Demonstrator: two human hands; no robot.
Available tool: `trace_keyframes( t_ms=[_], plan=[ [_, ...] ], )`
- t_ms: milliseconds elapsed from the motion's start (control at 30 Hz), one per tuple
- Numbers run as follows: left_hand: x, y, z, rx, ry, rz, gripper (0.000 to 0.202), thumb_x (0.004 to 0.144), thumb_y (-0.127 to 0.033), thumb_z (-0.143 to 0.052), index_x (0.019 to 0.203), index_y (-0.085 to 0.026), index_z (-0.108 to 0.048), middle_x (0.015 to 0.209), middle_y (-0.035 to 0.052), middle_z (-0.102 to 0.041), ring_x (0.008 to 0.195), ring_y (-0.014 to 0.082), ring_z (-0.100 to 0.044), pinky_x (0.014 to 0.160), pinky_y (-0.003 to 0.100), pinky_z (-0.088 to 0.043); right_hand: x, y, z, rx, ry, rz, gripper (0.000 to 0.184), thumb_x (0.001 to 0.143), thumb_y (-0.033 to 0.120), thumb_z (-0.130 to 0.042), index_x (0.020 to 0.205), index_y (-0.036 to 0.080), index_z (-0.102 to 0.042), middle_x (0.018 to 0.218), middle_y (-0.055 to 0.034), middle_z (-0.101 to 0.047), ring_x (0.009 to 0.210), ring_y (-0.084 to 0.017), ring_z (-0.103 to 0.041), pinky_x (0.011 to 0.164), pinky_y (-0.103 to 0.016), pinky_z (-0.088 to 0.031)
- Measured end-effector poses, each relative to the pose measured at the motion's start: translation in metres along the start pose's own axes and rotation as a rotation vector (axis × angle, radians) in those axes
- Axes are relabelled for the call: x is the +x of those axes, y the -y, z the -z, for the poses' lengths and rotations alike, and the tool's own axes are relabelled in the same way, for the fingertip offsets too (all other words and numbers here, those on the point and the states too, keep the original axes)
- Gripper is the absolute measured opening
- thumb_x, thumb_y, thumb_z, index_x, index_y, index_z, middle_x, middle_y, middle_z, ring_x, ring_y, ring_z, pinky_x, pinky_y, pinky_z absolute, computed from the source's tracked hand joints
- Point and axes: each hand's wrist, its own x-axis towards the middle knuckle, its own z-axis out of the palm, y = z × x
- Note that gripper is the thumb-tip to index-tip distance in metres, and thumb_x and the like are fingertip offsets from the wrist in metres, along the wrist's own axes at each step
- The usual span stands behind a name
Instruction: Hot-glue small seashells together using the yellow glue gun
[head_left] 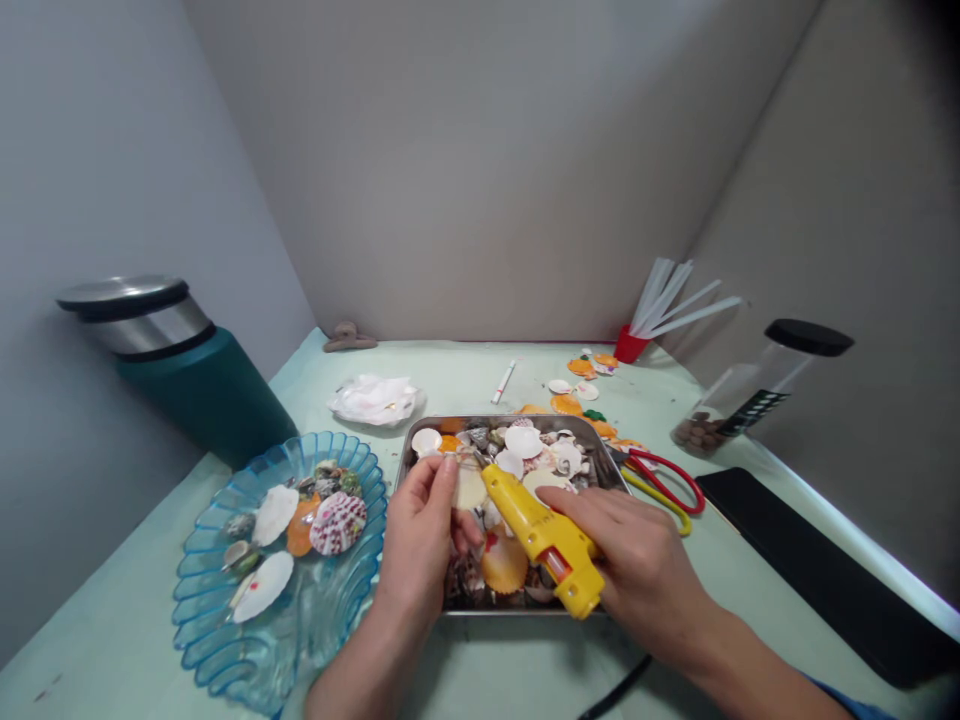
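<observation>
My right hand (pixel 645 555) is wrapped around a yellow glue gun (pixel 536 530), its body slanting away from my palm so that the nozzle points up and across to my left hand (pixel 427 530). The tip sits just beside my left thumb and forefinger, which are drawn close together; the spot is too small and blurred for me to tell whether something is pinched there. The other fingers of that hand curl in below.

Under both hands is a metal tray (pixel 487 613) filled with shells. An orange-yellow scallop (pixel 505 565) lies between my hands, partly below the gun, and several white shells (pixel 523 441) lie beyond my fingertips. A black cable (pixel 619 688) runs over the worktop (pixel 495 665), nearer to me than my right hand.

To the left of my left hand, near my wrist, is a blue scalloped plate (pixel 330 625) carrying more shells, among them a purple-and-white one (pixel 337 523). A teal bottle (pixel 206 395) stands behind it, well apart from my hand. Beyond my left hand lies a crumpled white bundle (pixel 375 400).

Just past my right hand are scissors (pixel 700 495) with red and yellow handles, and further to its right a flat black object (pixel 817 570). Ahead of that hand, at the far edge, a red cup (pixel 630 346) holds whitish sticks (pixel 656 300).
</observation>
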Motion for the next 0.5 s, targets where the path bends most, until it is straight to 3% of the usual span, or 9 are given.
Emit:
trace_keyframes(
  t_ms=[167,333,500],
  plan=[
    [0.0002,-0.0002,0.0,0.02,0.012,-0.002,0.03,0.08,-0.049,-0.055,0.087,-0.02,-0.053,0.039,-0.005,-0.053,0.032,0.0083,-0.04,0.034,0.016,-0.025,0.0017,0.0004,0.0028,0.056,-0.022,0.009,0.024,0.084,0.029,-0.056,0.101,0.014,-0.064,0.079,-0.009,-0.072,0.066,-0.021,-0.067,0.062,-0.032,-0.052],
    [0.0001,-0.0005,-0.0003,0.062,0.006,-0.011,0.028,0.082,-0.047,-0.052,0.09,-0.02,-0.052,0.041,-0.0036,-0.057,0.032,0.0075,-0.037,0.035,0.017,-0.023,0.0006,-0.002,0.0031,0.092,-0.094,0.009,0.025,0.085,0.022,-0.053,0.106,0.013,-0.062,0.088,-0.0111,-0.073,0.075,-0.022,-0.069,0.067,-0.033,-0.054],
    [-0.0006,0.0002,-0.0005,0.063,0.009,-0.024,0.031,0.081,-0.048,-0.054,0.094,-0.02,-0.054,0.043,-0.0033,-0.057,0.033,0.0081,-0.038,0.036,0.017,-0.025,0.0025,-0.0002,0.0035,0.097,-0.039,-0.035,0.022,0.083,0.021,-0.052,0.1,0.016,-0.066,0.085,-0.0088,-0.074,0.071,-0.021,-0.07,0.065,-0.031,-0.055]
  ],
)
